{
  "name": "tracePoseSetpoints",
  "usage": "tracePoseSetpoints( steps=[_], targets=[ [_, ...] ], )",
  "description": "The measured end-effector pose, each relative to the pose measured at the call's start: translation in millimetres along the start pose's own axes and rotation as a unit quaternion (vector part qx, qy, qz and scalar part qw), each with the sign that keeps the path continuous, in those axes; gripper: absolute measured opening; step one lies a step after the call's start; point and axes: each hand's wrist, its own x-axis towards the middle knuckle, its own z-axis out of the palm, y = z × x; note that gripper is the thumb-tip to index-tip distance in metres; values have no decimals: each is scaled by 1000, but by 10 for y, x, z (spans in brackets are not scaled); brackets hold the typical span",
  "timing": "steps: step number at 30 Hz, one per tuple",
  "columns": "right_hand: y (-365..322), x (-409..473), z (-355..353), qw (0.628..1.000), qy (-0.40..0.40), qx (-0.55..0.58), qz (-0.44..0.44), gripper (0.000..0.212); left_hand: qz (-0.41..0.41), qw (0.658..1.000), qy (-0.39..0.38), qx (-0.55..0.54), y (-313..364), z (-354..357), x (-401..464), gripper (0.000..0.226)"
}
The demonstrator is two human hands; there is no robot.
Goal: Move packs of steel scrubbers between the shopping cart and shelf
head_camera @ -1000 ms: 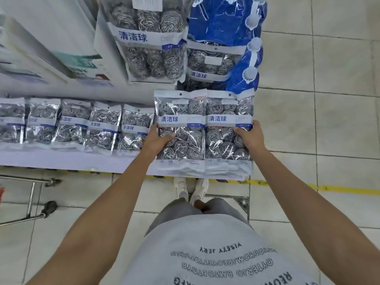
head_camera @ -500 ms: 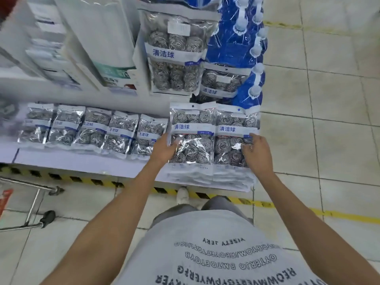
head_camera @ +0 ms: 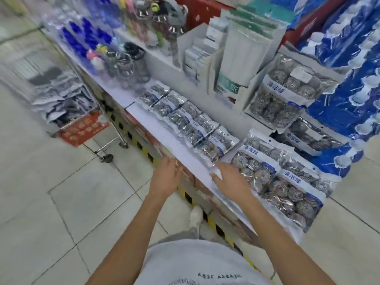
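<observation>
Two large packs of steel scrubbers [head_camera: 283, 182] lie side by side on the white shelf [head_camera: 164, 130], at its right end. My right hand [head_camera: 230, 179] hovers over the left edge of that stack with fingers spread, holding nothing. My left hand [head_camera: 166, 175] is off the shelf edge, open and empty, in front of the striped shelf base. A row of smaller scrubber packs [head_camera: 185, 118] lies further left on the shelf. The shopping cart [head_camera: 67, 112] stands at the left, with more packs inside and a red sign on its end.
Larger scrubber packs [head_camera: 287, 95] stand upright behind the flat ones, with blue brush packages [head_camera: 349, 83] to the right. White boxes [head_camera: 236, 58] and bottles fill the upper shelf. Tiled floor [head_camera: 51, 202] lies between me and the cart. My white shoe [head_camera: 195, 217] is by the yellow-black base strip.
Both hands have let go of the two large packs, which now lie on the shelf. My left hand has drawn back off the shelf. The view has swung left, bringing the cart into sight.
</observation>
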Motion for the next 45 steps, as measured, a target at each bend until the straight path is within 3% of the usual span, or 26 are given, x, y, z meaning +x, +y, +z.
tracePoseSetpoints(
  steps=[3, 7, 12, 23, 35, 41, 45],
  targets=[
    [-467, 226, 133, 997, -21, -19, -76, 57, -57, 996, 65, -13, -445, -204, -346, 32],
    [-1104, 539, 341, 983, -46, -34, -173, 50, -147, 982, 113, -15, -1001, -466, -637, 48],
    [-1917, 1051, 575, 965, -72, -58, -247, 54, -233, 953, 183, -65, -1640, -755, -739, 50],
    [-3354, 2242, 1079, 961, -120, -68, -240, 57, -313, 916, 230, -100, -2905, -1406, -388, 50],
    [-3995, 4155, 1474, 954, -177, -60, -235, 59, -336, 909, 224, -100, -4032, -2313, 1374, 50],
    [-4468, 5329, 1476, 947, -206, -70, -237, 46, -349, 894, 254, -118, -4479, -2847, 2356, 41],
    [-4945, 6088, 1516, 936, -206, -82, -272, 44, -382, 887, 220, -137, -4843, -2973, 2818, 44]
  ],
)
